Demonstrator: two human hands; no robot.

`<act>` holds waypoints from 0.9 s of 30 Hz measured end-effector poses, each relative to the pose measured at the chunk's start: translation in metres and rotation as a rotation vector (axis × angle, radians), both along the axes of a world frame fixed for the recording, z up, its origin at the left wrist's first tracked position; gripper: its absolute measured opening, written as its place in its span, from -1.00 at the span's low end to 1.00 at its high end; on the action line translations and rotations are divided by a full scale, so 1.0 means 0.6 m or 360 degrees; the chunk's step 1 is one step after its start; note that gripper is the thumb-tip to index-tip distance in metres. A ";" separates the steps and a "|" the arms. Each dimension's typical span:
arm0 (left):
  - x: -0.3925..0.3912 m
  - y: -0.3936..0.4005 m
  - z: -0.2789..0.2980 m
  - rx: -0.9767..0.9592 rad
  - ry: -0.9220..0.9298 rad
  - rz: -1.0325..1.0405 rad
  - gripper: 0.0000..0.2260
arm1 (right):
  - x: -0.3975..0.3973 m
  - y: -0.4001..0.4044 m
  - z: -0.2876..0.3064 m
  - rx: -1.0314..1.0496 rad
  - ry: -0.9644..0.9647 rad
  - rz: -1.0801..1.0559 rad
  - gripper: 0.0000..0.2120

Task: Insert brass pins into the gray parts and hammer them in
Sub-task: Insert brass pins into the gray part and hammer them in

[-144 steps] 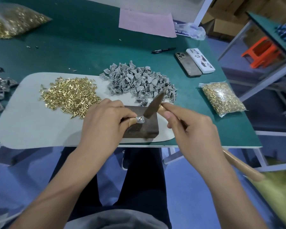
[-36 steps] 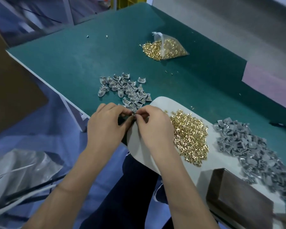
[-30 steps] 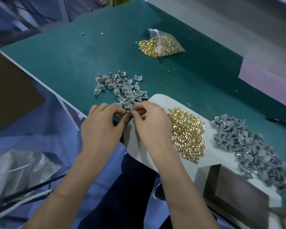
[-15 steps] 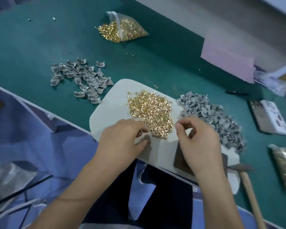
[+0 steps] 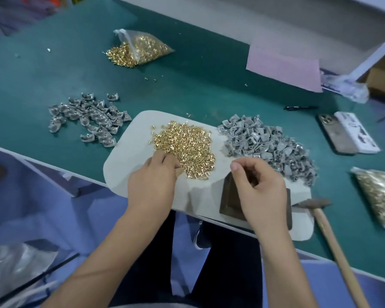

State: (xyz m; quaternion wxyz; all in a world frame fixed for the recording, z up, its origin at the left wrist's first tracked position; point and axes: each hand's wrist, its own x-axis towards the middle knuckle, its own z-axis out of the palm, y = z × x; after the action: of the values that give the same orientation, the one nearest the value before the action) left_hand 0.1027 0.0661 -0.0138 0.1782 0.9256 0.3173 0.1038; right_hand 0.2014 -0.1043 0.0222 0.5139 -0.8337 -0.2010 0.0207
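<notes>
A loose heap of brass pins (image 5: pixel 185 145) lies on the white mat (image 5: pixel 125 161). To its right is a heap of gray parts (image 5: pixel 265 141). My left hand (image 5: pixel 152 185) rests at the near left edge of the pin heap, fingers bent down into the pins; the fingertips are hidden. My right hand (image 5: pixel 260 192) hovers over the dark block (image 5: pixel 228 201), fingers loosely curled, with nothing seen in it. The hammer (image 5: pixel 333 241) lies on the table right of the block, its handle pointing toward me.
A pile of shiny gray parts (image 5: pixel 87 118) sits on the green table left of the mat. Bags of pins lie at the back (image 5: pixel 140 50) and far right (image 5: pixel 380 194). A phone (image 5: pixel 333 134), a pen (image 5: pixel 298 107) and a pink sheet (image 5: pixel 282 67) are at the back right.
Both hands left the shiny pile on the left. The left hand reached the pin heap, the right hand moved over the block. The hammer, held earlier, lies on the table.
</notes>
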 end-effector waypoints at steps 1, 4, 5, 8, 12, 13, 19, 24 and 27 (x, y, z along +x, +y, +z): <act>0.001 -0.002 -0.002 0.0052 0.0035 -0.0022 -0.81 | 0.001 -0.001 0.001 0.0034 0.0012 -0.0001 -0.89; 0.000 -0.005 -0.003 0.0160 0.0062 -0.0066 -0.74 | 0.003 -0.003 0.002 0.0082 -0.0004 0.0020 -0.88; -0.004 -0.006 0.000 0.0137 0.0023 -0.0074 -0.74 | 0.002 -0.005 0.001 0.0094 -0.0003 0.0038 -0.88; -0.016 -0.017 0.015 -0.0302 -0.0301 -0.0180 -0.84 | -0.006 -0.014 0.003 0.0163 0.0048 0.0206 -0.90; -0.009 -0.059 0.066 -0.1223 -0.0569 -0.0475 -0.78 | -0.017 -0.037 0.015 0.0307 0.0116 0.0522 -0.82; -0.002 -0.069 0.077 -0.1306 -0.0589 -0.0526 -0.76 | -0.018 -0.045 0.018 0.0348 0.0100 0.0530 -0.82; 0.043 -0.132 0.114 -0.1598 -0.0574 -0.0796 -0.76 | -0.017 -0.103 0.021 0.0570 0.0056 0.0269 -0.84; 0.110 -0.115 0.106 -0.0826 -0.0203 -0.0860 -0.80 | 0.005 -0.161 -0.004 0.0597 0.0027 -0.0227 -0.92; 0.157 -0.107 0.103 -0.0486 -0.0100 -0.0801 -0.89 | 0.010 -0.178 -0.028 0.0511 -0.0102 -0.0473 -0.92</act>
State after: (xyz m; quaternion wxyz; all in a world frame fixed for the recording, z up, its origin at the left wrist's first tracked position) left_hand 0.1968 0.0022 0.0482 0.3453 0.9340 0.0841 0.0360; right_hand 0.2076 -0.2113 0.0054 0.6309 -0.7618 -0.0927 -0.1140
